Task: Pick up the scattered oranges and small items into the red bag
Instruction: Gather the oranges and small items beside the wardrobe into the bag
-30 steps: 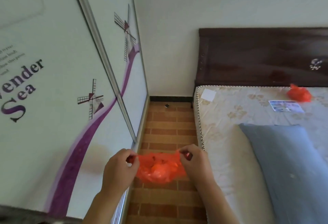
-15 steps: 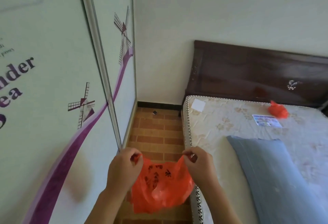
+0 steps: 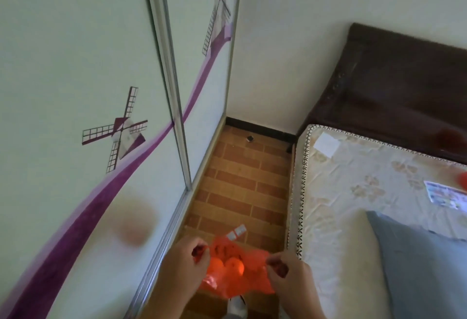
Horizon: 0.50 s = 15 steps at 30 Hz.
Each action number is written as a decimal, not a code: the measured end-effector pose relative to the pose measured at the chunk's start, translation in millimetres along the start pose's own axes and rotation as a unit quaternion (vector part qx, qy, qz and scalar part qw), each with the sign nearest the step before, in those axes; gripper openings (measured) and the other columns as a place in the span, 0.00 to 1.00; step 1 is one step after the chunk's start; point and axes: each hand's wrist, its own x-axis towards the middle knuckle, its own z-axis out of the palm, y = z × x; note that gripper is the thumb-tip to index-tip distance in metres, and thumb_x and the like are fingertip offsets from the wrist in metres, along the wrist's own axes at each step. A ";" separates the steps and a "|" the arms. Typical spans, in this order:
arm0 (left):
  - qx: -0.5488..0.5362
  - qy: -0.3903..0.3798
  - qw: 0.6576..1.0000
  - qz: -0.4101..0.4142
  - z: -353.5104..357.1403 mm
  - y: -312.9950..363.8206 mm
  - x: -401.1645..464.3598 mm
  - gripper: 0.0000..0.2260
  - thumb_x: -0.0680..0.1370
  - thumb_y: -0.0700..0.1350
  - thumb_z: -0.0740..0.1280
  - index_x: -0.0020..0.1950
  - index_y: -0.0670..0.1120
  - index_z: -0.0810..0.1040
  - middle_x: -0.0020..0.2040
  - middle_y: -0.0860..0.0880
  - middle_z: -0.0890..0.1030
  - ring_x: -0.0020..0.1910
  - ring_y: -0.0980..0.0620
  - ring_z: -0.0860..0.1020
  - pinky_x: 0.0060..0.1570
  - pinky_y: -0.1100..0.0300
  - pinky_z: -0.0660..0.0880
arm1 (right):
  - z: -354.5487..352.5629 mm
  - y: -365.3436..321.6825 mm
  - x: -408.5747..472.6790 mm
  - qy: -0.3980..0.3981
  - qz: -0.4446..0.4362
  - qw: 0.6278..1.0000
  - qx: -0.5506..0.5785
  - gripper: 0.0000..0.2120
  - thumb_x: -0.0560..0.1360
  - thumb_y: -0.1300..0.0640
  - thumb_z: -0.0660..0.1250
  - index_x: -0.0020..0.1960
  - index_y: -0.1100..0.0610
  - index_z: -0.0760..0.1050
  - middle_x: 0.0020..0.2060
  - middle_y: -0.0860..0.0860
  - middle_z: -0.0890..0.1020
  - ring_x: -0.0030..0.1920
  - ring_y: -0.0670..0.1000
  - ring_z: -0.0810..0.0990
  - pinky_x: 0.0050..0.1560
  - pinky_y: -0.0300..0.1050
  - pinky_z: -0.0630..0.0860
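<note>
wardrobe doors (image 3: 75,91) with windmill print and a purple band are seen left of the red bag. the mattress (image 3: 353,192) with a floral cover is seen right of the bag, with a dark headboard (image 3: 394,96) at its far end. a blue pillow (image 3: 424,268) is laid on the mattress, right of the bag. a brick-pattern floor (image 3: 242,192) is seen as a strip beyond and beneath the bag, between wardrobe and mattress.

the red bag (image 3: 237,273) is held above the floor near the lower edge of the view, its mouth pulled apart. the left hand (image 3: 185,265) is placed at the bag's left edge; its fingers are curled and the plastic is pinched between thumb and fingers. the right hand (image 3: 290,275) is placed at the bag's right edge, fingers likewise curled and pinching the rim. two oranges (image 3: 231,265) are seen inside the bag, touching each other, between the two hands.

a printed card (image 3: 444,197) is seen on the mattress, well right of the bag and beyond the pillow. a white label (image 3: 327,144) is seen on the mattress corner near the headboard. a small white and red item (image 3: 236,232) lies on the floor just beyond the bag. a small dark object (image 3: 250,138) lies on the floor far beyond the bag, near the skirting. a red shape (image 3: 463,179) is cut off at the right edge of the view, on the mattress; what it is cannot be told.
</note>
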 end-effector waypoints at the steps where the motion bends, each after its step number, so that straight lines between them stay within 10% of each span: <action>1: 0.007 -0.002 1.000 -0.015 9.4 -8.5 3.8 0.08 0.73 0.43 0.78 0.44 0.55 0.83 0.39 0.62 0.81 0.39 0.65 0.80 0.40 0.64 0.80 | 9.8 11.9 12.6 -0.012 0.001 1.000 0.001 0.21 0.65 0.66 0.79 0.35 0.38 0.81 0.35 0.35 0.83 0.37 0.42 0.82 0.36 0.28 0.72; 15: 0.065 -0.026 0.991 -0.117 134.9 -138.8 83.6 0.09 0.74 0.43 0.77 0.48 0.56 0.83 0.42 0.62 0.83 0.40 0.64 0.81 0.41 0.57 0.83 | 153.8 143.1 138.4 -0.160 0.051 0.986 0.013 0.11 0.72 0.61 0.76 0.42 0.44 0.82 0.41 0.38 0.84 0.46 0.37 0.81 0.45 0.29 0.74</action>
